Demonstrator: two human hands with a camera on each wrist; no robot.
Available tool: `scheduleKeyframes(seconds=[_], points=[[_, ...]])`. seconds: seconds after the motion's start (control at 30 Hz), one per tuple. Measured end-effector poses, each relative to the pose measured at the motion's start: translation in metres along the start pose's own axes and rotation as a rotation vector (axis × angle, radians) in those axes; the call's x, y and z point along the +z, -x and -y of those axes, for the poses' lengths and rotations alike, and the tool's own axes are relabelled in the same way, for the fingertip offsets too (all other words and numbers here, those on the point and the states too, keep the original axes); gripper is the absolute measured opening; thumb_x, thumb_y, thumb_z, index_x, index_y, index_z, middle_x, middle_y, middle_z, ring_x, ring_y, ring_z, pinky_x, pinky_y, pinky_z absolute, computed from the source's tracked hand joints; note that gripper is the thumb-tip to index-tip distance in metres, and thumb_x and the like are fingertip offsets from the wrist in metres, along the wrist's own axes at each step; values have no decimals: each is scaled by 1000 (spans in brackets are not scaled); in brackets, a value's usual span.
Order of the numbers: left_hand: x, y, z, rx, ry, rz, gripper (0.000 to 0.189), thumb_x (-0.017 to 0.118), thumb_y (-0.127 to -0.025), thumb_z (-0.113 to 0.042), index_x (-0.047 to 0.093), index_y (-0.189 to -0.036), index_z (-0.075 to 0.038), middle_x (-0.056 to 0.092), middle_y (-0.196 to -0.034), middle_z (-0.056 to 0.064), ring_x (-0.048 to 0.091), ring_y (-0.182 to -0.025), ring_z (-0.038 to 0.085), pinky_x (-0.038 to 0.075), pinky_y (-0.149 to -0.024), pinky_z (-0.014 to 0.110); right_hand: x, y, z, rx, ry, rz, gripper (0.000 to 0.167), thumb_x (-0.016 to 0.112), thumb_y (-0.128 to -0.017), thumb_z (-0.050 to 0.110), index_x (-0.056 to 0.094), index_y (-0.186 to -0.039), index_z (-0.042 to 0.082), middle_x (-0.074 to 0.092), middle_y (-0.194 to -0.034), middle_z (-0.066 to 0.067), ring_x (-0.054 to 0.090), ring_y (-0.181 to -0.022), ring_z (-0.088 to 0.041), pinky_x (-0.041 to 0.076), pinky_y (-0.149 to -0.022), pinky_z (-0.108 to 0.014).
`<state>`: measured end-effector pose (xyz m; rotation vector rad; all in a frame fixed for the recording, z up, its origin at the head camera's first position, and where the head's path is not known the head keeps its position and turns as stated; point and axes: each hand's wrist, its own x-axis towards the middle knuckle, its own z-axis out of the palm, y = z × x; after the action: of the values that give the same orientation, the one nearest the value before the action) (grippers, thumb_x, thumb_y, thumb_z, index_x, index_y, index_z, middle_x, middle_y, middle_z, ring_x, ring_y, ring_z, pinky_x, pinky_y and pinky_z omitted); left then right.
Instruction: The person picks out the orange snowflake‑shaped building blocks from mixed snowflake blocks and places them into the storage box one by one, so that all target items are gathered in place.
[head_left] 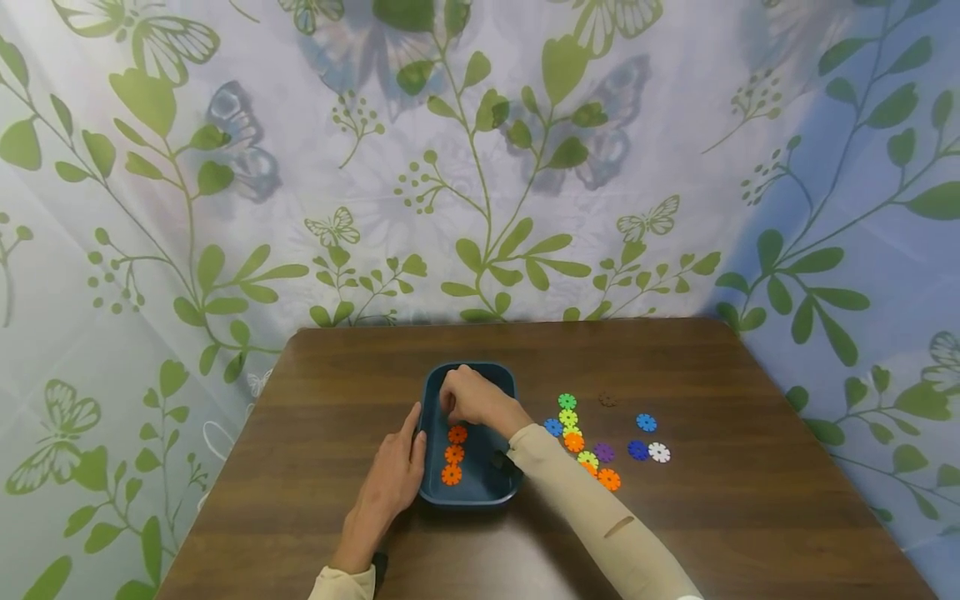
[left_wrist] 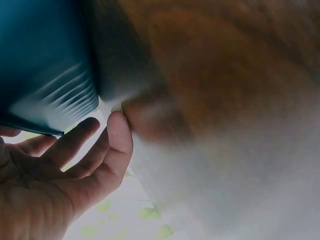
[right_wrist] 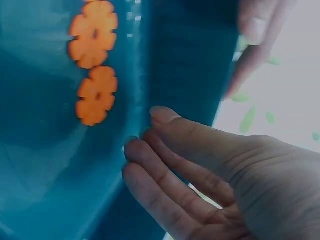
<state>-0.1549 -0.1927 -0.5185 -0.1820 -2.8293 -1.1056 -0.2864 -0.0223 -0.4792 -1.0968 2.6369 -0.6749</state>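
A dark teal rectangular tray (head_left: 468,503) sits on the wooden table. Inside it, three orange notched plastic discs (head_left: 454,454) lie in a row along the left side; two of these discs (right_wrist: 93,95) show fully in the right wrist view. My right hand (head_left: 480,400) reaches into the tray's far part, fingers bent downward, past the far end of the row. In its wrist view the thumb and fingertips (right_wrist: 162,116) come close together by the tray wall; whether they pinch anything is unclear. My left hand (head_left: 392,471) rests against the tray's left side, fingers loosely extended by the rim.
Right of the tray, loose notched discs lie on the table: green (head_left: 567,402), purple (head_left: 603,452), white (head_left: 659,452), blue (head_left: 647,422), brown (head_left: 607,400) and several yellow and orange ones. A leaf-and-butterfly curtain (head_left: 480,167) hangs behind the table (head_left: 337,375).
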Motion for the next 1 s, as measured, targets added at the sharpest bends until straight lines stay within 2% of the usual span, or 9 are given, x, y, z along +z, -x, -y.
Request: scheduleKeyframes(seconds=[0.17, 0.27, 0.33, 0.43, 0.57, 0.67, 0.8, 0.87, 1.0], points=[[2, 1, 0, 3, -10, -9, 54, 50, -115, -13, 37, -166, 1, 62, -88, 6, 57, -75, 16, 52, -78, 41, -13, 7, 11, -8, 27, -42, 21, 86, -92, 5, 83, -112, 6, 78, -104, -5, 72, -95, -17, 59, -80, -25], [3, 1, 0, 11, -21, -19, 54, 50, -115, -13, 37, -165, 1, 64, -91, 9, 58, -80, 19, 52, -83, 47, -22, 13, 19, -33, 43, -68, 28, 84, -95, 8, 81, -123, 5, 79, -116, -8, 74, -106, -21, 59, -88, -27], [2, 1, 0, 21, -20, -19, 54, 50, -115, -12, 37, -165, 2, 57, -82, 4, 57, -77, 18, 51, -81, 45, -30, 19, 25, -48, 54, -90, 33, 83, -97, 10, 78, -129, 5, 78, -123, -9, 74, -111, -23, 60, -91, -29], [2, 0, 2, 28, -18, -17, 54, 49, -115, -11, 36, -166, 2, 47, -74, -1, 54, -71, 15, 50, -79, 43, -42, 30, 36, -83, 57, -127, 38, 80, -99, 11, 75, -136, 4, 79, -118, -11, 77, -96, -22, 61, -86, -29], [2, 2, 2, 38, -17, -25, 53, 49, -115, -11, 36, -165, 3, 58, -80, 6, 61, -78, 19, 54, -85, 48, -55, 47, 47, -152, 71, -217, 42, 79, -99, 10, 71, -140, 3, 78, -123, -13, 78, -94, -21, 61, -87, -30], [3, 3, 1, 43, -22, -39, 52, 49, -115, -12, 38, -164, 4, 72, -104, 19, 69, -93, 29, 56, -95, 57, -64, 62, 52, -198, 72, -299, 46, 78, -99, 8, 68, -144, 2, 70, -141, -15, 73, -119, -26, 59, -98, -35], [3, 4, 0, 36, -25, -41, 53, 49, -115, -13, 38, -164, 3, 71, -126, 26, 71, -107, 37, 53, -102, 62, -73, 82, 55, -243, 69, -404, 51, 79, -98, 6, 64, -147, 0, 63, -150, -18, 66, -133, -30, 56, -103, -39], [3, 4, 0, 32, -26, -36, 53, 49, -116, -13, 38, -165, 3, 71, -126, 25, 70, -107, 34, 52, -103, 62, -77, 90, 54, -270, 90, -465, 53, 81, -97, 6, 65, -146, -1, 62, -150, -19, 64, -136, -30, 56, -103, -39], [3, 5, -1, 18, -24, -24, 53, 49, -116, -13, 37, -165, 1, 71, -109, 15, 66, -94, 26, 54, -101, 59, -83, 103, 52, -345, 147, -589, 56, 84, -93, 4, 65, -144, -4, 63, -148, -21, 63, -137, -32, 57, -101, -39]])
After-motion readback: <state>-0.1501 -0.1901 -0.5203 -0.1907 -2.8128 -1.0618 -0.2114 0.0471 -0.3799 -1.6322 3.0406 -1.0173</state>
